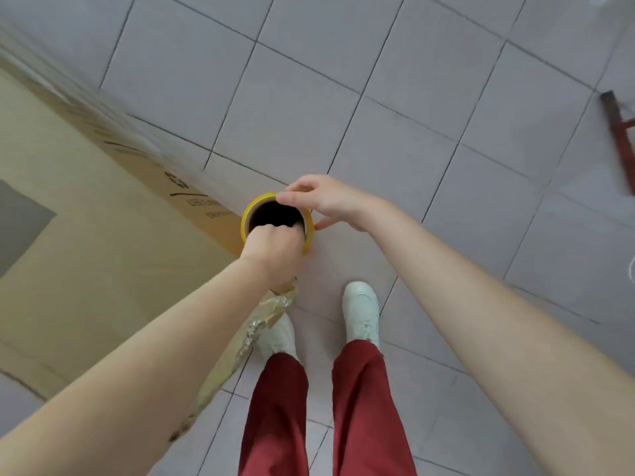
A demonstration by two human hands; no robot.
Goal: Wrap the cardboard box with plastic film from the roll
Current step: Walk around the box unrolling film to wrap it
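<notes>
A large cardboard box fills the left of the view, with black print along its side and a grey patch on top. The film roll stands upright at the box's corner, seen end-on as a yellow rim round a dark hollow core. My left hand grips the near rim, fingers curled into the core. My right hand holds the far rim with fingertips and thumb. A bunched strand of plastic film trails from under my left hand down along the box edge.
Pale tiled floor spreads to the right and ahead. My white shoes and red trousers stand just right of the box. A dark red wooden leg leans in at the far right edge.
</notes>
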